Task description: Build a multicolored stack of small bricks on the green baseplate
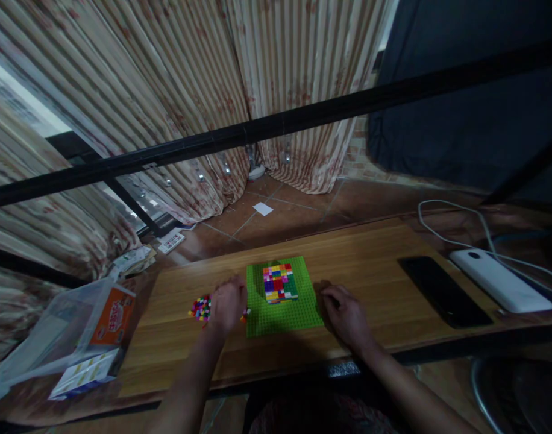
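Brick block (280, 283) between left hand (228, 301) and right hand (346, 313), well apart
Loose bricks (200, 307) beside the left, green board (285, 322) beside the right; grips unclear. Best press squarely, board steadied.

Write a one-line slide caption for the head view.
Left hand by loose bricks, right hand beside a green baseplate carrying a multicoloured brick build.

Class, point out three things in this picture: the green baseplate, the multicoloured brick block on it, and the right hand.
Green baseplate (282, 321), head view: bare studs towards the near edge.
Multicoloured brick block (279, 283), head view: middle of its top.
Right hand (346, 312), head view: back of the hand.
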The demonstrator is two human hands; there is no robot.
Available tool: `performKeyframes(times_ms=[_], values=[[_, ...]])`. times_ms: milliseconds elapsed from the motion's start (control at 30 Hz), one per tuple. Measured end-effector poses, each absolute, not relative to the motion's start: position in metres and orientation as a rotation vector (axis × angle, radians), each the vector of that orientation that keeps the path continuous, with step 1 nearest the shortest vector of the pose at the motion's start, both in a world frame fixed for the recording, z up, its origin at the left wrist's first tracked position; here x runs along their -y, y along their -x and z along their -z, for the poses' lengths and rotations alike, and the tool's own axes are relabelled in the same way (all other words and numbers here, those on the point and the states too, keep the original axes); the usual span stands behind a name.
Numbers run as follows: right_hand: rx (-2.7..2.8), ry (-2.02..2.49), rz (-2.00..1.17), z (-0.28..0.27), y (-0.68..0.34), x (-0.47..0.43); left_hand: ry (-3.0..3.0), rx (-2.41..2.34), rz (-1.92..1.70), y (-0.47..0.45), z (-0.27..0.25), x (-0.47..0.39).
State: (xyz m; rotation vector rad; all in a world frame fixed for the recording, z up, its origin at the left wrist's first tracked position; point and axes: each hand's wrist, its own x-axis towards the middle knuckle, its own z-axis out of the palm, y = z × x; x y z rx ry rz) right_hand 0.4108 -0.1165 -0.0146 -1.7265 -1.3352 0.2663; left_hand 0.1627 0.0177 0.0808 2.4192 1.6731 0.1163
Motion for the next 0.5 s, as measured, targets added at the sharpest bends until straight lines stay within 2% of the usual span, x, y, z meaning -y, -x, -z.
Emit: performKeyframes(times_ms=[100,167,333,500], values=[[1.298,1.686,-0.304,0.012,-0.411,0.117,-1.995,-1.429,-0.593,-0.169,-0.083,0.006],[1.249,1.638,-0.349,0.006,-0.408,0.119,-1.634,-1.3,-0.755,-0.181,-0.084,0.024],[1.207,1.441,-0.495,-0.032,-0.386,0.122,-0.969,-1.132,-0.855,-0.21,-0.088,0.052],[1.356,1.266,-0.603,-0.066,-0.361,0.116,-0.812,-1.019,-0.83,-0.22,-0.09,0.056]])
